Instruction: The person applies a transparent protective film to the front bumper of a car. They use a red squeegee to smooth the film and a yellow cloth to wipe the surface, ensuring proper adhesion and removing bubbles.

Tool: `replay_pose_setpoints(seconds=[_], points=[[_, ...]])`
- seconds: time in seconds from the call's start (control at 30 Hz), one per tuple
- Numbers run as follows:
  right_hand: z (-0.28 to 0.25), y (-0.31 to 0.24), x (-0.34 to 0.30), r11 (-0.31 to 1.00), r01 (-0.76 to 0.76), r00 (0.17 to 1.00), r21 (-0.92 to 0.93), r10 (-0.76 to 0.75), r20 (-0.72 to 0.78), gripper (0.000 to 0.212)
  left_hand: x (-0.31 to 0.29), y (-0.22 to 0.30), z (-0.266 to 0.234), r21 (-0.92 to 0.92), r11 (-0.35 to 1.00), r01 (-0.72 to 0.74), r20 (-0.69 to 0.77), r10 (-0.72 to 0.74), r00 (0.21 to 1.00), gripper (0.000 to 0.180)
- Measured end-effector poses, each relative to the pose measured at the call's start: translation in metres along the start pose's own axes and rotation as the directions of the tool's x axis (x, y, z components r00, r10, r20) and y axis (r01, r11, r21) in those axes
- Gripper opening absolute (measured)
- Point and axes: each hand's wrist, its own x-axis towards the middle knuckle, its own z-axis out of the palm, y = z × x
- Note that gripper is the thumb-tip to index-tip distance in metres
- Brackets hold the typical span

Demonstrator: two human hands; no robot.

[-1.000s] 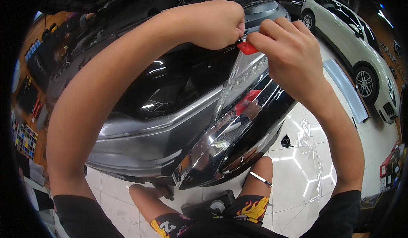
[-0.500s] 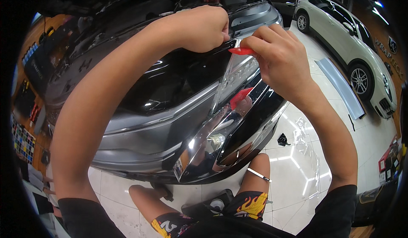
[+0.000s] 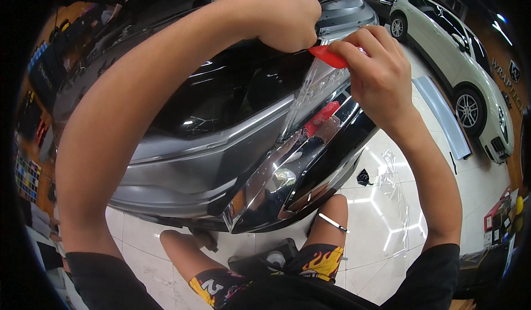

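Note:
My right hand [image 3: 379, 69] pinches a flat red squeegee [image 3: 331, 57] between thumb and fingers. Its pointed tip is at the strip along the upper edge of a black car's headlight [image 3: 271, 185]. Clear, wrinkled film [image 3: 319, 80] lies along that strip, with wet-looking drops near it. Just left of the squeegee tip, my left hand [image 3: 296, 22] is closed in a fist, its fingers turned away; whatever they grip is hidden. The headlight's glossy surface mirrors the squeegee in red.
The car's grey front panel [image 3: 182, 174] curves between me and the black opening behind it. A white car [image 3: 459, 61] stands at the right, beside a long pale-blue panel [image 3: 442, 116] on the floor. Black scrap [image 3: 363, 177] and clear film lie on the tiles.
Both hands have shifted a little farther away and to the right along the headlight's upper edge. More of the red squeegee's flat face shows now. The view has moved slightly too.

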Motion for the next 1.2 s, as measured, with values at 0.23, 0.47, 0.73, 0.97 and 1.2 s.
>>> replay_pose_setpoints(seconds=[0.23,0.47,0.73,0.97,1.2], points=[[0.005,0.002,-0.005,1.000,0.009,1.000,0.009,-0.008,-0.021,0.034,-0.006,0.015,0.001,0.064,0.998,-0.004,0.015,0.003,1.000,0.023],[0.010,0.003,-0.009,0.999,0.017,0.997,0.030,-0.015,-0.073,0.034,-0.020,0.018,-0.020,0.099,0.995,0.027,0.000,-0.027,1.000,0.020],[0.009,0.009,-0.013,1.000,0.017,1.000,0.018,-0.017,-0.015,0.036,-0.011,0.006,-0.003,-0.079,0.987,0.139,0.018,-0.138,0.990,0.028],[0.007,0.007,-0.013,0.999,0.031,0.999,0.011,-0.031,-0.008,0.033,-0.009,0.009,-0.036,-0.176,0.951,0.255,0.228,-0.213,0.950,0.040],[-0.002,-0.009,-0.016,0.981,-0.047,0.996,0.190,0.062,-0.070,0.042,-0.011,-0.007,-0.004,-0.264,0.950,0.167,0.050,-0.159,0.986,0.021]])
